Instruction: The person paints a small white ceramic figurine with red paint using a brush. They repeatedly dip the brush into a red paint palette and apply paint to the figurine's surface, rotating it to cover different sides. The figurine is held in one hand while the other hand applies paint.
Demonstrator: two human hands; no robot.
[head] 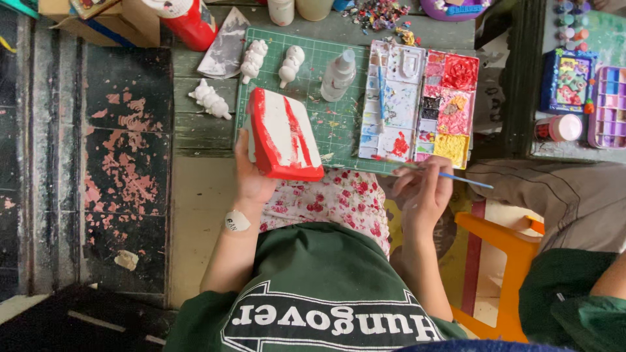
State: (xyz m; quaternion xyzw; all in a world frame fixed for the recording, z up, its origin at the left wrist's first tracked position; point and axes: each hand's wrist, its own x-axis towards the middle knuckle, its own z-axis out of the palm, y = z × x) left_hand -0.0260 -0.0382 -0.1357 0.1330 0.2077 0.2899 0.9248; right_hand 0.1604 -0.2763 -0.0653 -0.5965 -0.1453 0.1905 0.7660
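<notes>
With the left hand (251, 176) clamped on the half-red block (283, 137) and the right hand (424, 189) pinching the brush (433, 171), wet paint (glossy-looking) could smear onto fingers or the flowered cloth (339, 199) below.

red and white block (285, 137), green gridded mat (326, 117), blue-handled brush (450, 176)

The block (285, 137) looks like chalky white plaster, part coated in wet, glossy red paint; the small figures (210, 100) are bare matt plaster; the cutting mat (339, 130) is smooth matt green rubber or vinyl; the palette (418, 104) is white plastic caked with rough dried paint; the bench (202, 130) is worn, scuffed painted wood.
</notes>
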